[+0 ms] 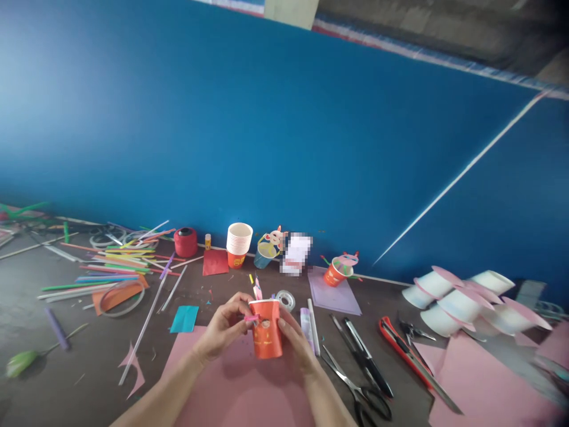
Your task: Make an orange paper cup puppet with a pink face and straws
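Cup (267, 337), orange paper, upright over pink sheet (231, 385) at table's near edge, betw. both hands. I see left hand (224, 327) pinching small pink strip (251, 319) against cup's rim; right hand (297, 343) wraps cup wall from far side. Risk, my read: squeeze too hard w/ right and thin wall buckles; strip may slip off rim. Scissors (355, 385) lie just right, tape roll (285, 300) behind.

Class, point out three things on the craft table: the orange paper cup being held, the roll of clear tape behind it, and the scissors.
orange paper cup (267, 341), head view, on its front wall.
roll of clear tape (285, 300), head view, on its ring.
scissors (351, 382), head view, on the blades near the pivot.
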Tool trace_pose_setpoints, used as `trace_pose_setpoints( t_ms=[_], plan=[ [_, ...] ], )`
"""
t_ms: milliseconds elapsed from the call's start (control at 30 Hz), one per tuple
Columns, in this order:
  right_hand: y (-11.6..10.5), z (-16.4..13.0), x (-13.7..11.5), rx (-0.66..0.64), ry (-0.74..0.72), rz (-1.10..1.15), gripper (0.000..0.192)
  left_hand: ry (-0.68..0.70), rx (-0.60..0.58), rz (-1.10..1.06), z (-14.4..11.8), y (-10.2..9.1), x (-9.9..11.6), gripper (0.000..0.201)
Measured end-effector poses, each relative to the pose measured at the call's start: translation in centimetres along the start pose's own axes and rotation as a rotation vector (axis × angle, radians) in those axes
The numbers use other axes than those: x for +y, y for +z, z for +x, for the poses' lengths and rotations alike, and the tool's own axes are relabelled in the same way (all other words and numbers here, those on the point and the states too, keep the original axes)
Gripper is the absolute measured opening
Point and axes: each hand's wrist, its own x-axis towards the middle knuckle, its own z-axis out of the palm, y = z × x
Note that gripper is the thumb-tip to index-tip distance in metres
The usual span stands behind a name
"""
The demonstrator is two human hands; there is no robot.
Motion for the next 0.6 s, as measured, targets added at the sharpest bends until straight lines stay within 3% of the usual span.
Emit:
trace_pose_setpoints(
  t_ms=[100, 200, 267, 400, 600],
  plan=[
    [-0.6, -0.3, -1.3, 0.052, -0.079, -0.186, 0.05, 0.053, -0.068, 0.058, 0.2, -0.2, 0.1, 0.008],
    [0.4, -1.2, -4.2, 0.139, -0.369, -0.61, 0.052, 0.09, -0.118, 0.168, 0.2, -0.1, 0.6, 0.008],
    [1.9, -2.0, -6.3, 0.029, -0.494, -0.957, 0.054, 0.108, -0.144, 0.271, 0.2, 0.1, 0.9, 0.007],
    [4.2, -2.9, -8.1, -0.199, -0.562, -1.298, 0.036, 0.138, -0.196, 0.468, -0.1, 0.8, 1.7, 0.009],
    [3.8, -2.9, -7.9, -0.196, -0.493, -1.388, 0.029, 0.169, -0.232, 0.622, -0.1, 1.3, 2.5, 0.012]
  ],
)
